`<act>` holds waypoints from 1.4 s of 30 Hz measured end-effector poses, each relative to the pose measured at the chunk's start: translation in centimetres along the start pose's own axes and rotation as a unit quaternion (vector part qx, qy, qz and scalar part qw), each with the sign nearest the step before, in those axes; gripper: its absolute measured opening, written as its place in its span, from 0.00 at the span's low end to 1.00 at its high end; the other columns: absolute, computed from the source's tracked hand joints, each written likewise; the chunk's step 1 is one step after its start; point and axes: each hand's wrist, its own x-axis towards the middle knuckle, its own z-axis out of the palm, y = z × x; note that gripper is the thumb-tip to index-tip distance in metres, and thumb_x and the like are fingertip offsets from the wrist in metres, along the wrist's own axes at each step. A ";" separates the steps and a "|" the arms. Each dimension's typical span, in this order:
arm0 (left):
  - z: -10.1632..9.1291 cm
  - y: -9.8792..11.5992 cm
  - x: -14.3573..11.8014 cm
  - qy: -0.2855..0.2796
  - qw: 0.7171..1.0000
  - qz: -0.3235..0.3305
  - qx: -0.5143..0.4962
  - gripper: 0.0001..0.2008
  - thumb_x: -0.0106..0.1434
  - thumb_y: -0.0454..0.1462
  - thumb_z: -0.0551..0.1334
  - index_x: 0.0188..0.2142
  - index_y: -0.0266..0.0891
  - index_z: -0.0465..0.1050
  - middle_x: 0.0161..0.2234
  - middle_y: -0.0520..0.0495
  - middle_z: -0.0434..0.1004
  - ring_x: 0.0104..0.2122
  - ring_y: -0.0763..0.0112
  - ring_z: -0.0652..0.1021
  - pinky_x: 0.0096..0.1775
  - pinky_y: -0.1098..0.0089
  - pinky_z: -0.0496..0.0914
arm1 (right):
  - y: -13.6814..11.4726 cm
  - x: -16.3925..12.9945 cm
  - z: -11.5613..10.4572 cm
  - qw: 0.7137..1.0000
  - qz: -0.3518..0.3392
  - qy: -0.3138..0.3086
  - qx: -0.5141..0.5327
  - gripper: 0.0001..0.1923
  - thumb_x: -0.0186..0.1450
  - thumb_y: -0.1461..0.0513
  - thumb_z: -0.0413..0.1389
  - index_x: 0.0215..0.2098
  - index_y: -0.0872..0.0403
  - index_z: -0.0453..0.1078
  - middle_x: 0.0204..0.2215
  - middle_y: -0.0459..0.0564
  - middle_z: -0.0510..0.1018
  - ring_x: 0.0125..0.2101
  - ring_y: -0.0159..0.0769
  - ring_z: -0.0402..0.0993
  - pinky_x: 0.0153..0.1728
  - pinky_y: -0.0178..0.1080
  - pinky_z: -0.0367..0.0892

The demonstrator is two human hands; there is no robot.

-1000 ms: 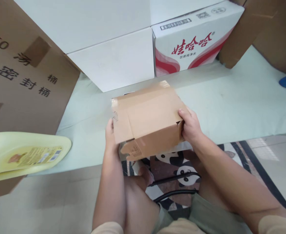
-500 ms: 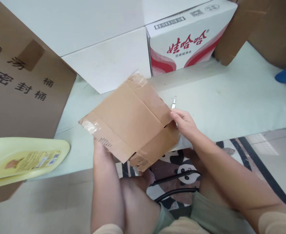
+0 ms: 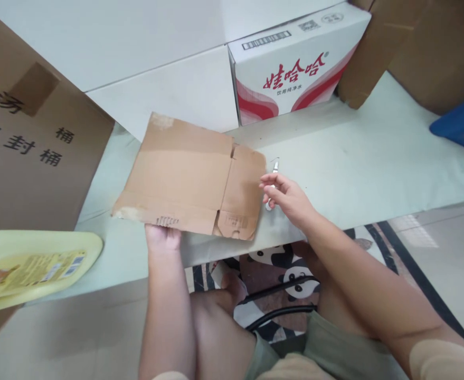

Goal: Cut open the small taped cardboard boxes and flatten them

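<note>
Here the flattened cardboard box [image 3: 188, 177] lies spread out, held just over the pale green table [image 3: 374, 158], its long panel running left to right and a smaller flap with a printed mark at its right near corner. The left hand [image 3: 158, 236] grips the near edge of the cardboard from underneath, toward the left side, with only the top of the hand showing below the edge. The right hand [image 3: 285, 195] is off the cardboard, just beside its right flap, with fingers loosely curled and nothing clearly clasped; a small silver tool [image 3: 273, 174] lies on the table partly behind those fingers, and whether they touch it cannot be told. At the far side of the table stands a white carton with red lettering [image 3: 295, 68], with a plain white box [image 3: 168, 95] to its left. A large brown carton with black characters [image 3: 29, 142] stands at the far left, and a pale yellow plastic item with a label [image 3: 34, 264] rests on the near left. Brown cardboard [image 3: 414, 47] stands at the far right, and a blue object [image 3: 461, 124] lies on the right edge.
</note>
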 end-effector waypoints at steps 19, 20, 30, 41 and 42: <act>2.3 1.5 -2.7 -0.073 0.997 0.001 0.008 0.30 0.53 0.64 0.65 0.46 0.48 0.78 0.53 0.47 0.81 0.66 0.52 0.67 0.59 0.59 0.71 | -0.2 -0.6 1.0 0.982 0.065 0.037 0.176 0.30 0.49 0.44 0.70 0.43 0.51 0.73 0.36 0.51 0.84 0.38 0.44 0.80 0.39 0.44 0.77; 2.0 1.3 -2.3 -0.058 0.998 -0.019 0.019 0.26 0.52 0.58 0.70 0.44 0.48 0.78 0.52 0.47 0.81 0.66 0.53 0.68 0.58 0.60 0.72 | -0.2 -0.6 1.0 0.986 0.060 0.031 0.155 0.30 0.50 0.43 0.70 0.42 0.52 0.74 0.34 0.50 0.83 0.35 0.42 0.80 0.35 0.43 0.76; -0.2 0.2 -0.6 -0.013 1.000 -0.002 0.024 0.12 0.57 0.42 0.72 0.40 0.46 0.76 0.50 0.49 0.83 0.57 0.60 0.77 0.54 0.64 0.75 | -0.2 -1.9 1.0 0.994 0.063 -0.080 0.043 0.28 0.51 0.39 0.66 0.26 0.53 0.69 0.15 0.42 0.70 0.13 0.26 0.60 0.13 0.33 0.53; 1.7 0.2 -1.5 -0.025 0.996 -0.080 0.016 0.07 0.54 0.39 0.66 0.34 0.42 0.78 0.33 0.50 0.82 0.30 0.71 0.79 0.34 0.72 0.75 | -1.4 -9.6 -2.5 0.993 0.113 0.041 0.015 0.32 0.48 0.35 0.66 0.27 0.54 0.70 0.11 0.45 0.71 0.11 0.31 0.65 0.12 0.33 0.58; 1.8 0.2 -1.6 -0.034 0.994 -0.099 0.038 0.07 0.56 0.40 0.64 0.33 0.41 0.78 0.30 0.49 0.80 0.27 0.71 0.78 0.31 0.72 0.74 | -1.3 -11.0 -3.8 0.991 0.103 0.087 0.004 0.32 0.49 0.35 0.65 0.26 0.53 0.69 0.11 0.46 0.72 0.12 0.32 0.66 0.13 0.34 0.60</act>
